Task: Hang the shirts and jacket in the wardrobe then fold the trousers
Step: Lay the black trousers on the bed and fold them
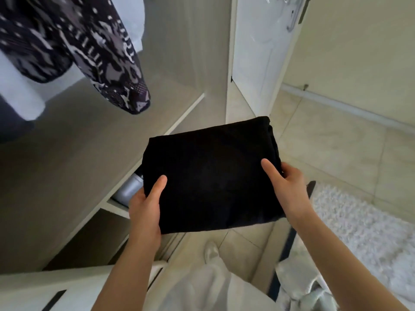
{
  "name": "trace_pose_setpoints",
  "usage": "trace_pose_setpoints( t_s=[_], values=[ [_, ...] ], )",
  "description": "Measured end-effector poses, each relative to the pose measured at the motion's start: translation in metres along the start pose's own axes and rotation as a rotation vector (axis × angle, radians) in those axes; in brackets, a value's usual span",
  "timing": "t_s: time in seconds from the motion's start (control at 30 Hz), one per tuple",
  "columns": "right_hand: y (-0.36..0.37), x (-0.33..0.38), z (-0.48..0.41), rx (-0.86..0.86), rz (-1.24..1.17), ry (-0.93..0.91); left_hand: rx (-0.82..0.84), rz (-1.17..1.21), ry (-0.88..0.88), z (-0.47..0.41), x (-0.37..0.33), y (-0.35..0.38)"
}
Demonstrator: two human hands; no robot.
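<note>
Trousers [213, 176] were held in mid-air between the beige wardrobe shelf [89, 142] at left and the pale tiled floor [325, 142] at right. The left hand [143, 209] and right hand [289, 189] gripped opposite near sides, thumbs on top, fingers hidden beneath. Black cloth, folded into a flat rectangle.

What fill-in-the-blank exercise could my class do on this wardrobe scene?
1. The left hand and right hand hold folded fabric trousers coloured ____.
2. The black-and-white patterned garment ____ in the pale wooden wardrobe.
3. The fluffy white rug lies on the person's ____ side.
Missing words: black, hangs, right.
</note>
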State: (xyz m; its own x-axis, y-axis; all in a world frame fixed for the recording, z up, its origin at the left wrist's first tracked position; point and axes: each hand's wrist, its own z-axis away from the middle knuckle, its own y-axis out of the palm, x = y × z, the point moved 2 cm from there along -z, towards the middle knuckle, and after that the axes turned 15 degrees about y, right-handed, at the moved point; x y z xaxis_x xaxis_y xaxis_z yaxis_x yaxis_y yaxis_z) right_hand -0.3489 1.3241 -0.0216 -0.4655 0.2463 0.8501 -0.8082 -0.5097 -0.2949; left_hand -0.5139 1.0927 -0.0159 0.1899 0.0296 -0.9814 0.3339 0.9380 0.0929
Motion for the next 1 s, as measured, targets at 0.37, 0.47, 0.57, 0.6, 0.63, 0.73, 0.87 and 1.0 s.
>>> trace_pose_setpoints(
  t_s=[0.37, 0.47, 0.57, 0.6, 0.63, 0.73, 0.87, 1.0],
  values=[
    [0.089, 0.104, -0.067, 0.131, 0.183, -0.15, -0.215, 0.095, -0.014, -0.08, -0.029, -0.023],
    [0.115, 0.118, -0.084, 0.171, 0.241, -0.189, -0.269, 0.115, -0.021, -0.094, -0.031, -0.031],
    [0.137, 0.131, -0.102, 0.236, 0.252, -0.203, -0.31, 0.131, -0.003, -0.107, -0.033, -0.034],
    [0.144, 0.137, -0.109, 0.253, 0.258, -0.212, -0.319, 0.138, 0.008, -0.113, -0.034, -0.035],
    [0.151, 0.144, -0.118, 0.27, 0.268, -0.223, -0.328, 0.15, 0.014, -0.12, -0.035, -0.035],
    [0.175, 0.168, -0.147, 0.321, 0.285, -0.255, -0.361, 0.182, 0.029, -0.145, -0.036, -0.031],
    [0.212, 0.209, -0.188, 0.394, 0.321, -0.313, -0.473, 0.227, 0.084, -0.191, -0.039, -0.025],
    [0.237, 0.233, -0.227, 0.421, 0.48, -0.33, -0.587, -0.11, 0.139, -0.226, -0.036, -0.017]
  ],
)
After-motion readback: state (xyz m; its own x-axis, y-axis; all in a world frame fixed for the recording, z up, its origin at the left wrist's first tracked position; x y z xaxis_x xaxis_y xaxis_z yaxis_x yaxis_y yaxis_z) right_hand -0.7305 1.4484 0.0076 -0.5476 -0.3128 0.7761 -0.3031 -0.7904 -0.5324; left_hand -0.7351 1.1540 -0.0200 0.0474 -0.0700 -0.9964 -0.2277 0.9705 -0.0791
